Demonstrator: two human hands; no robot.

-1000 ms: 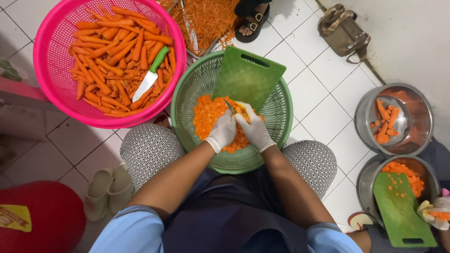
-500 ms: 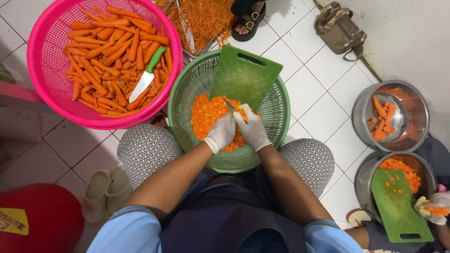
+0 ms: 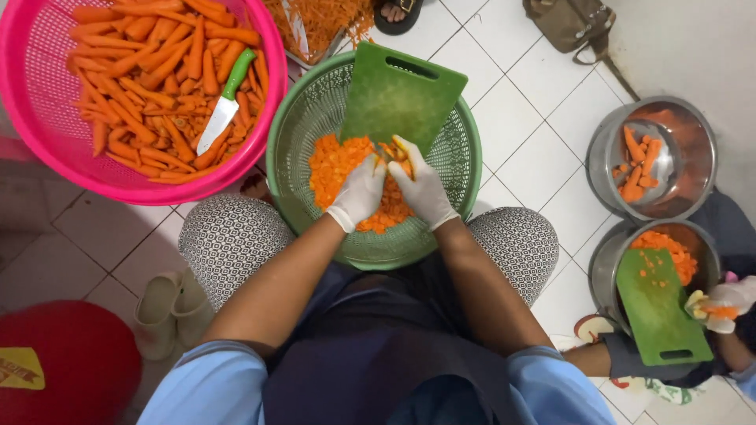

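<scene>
Head view, as I log it:

- Left hand (image 3: 358,191) and right hand (image 3: 421,189), both gloved, fingers curled together on a small carrot piece (image 3: 391,151) at the green cutting board (image 3: 402,96).
- Green basket (image 3: 315,110): chopped carrot pile (image 3: 335,169), modest.
- Pink basket (image 3: 47,126): many whole carrots (image 3: 142,79) uncut, plus knife (image 3: 223,106).

I judge most of the work remains.

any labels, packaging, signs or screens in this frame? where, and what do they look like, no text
Yellow label: on the red round container at the bottom left floor corner; roughly rectangular, yellow with red print, partly cut off by the frame edge.
No packages, signs or screens otherwise.
</scene>
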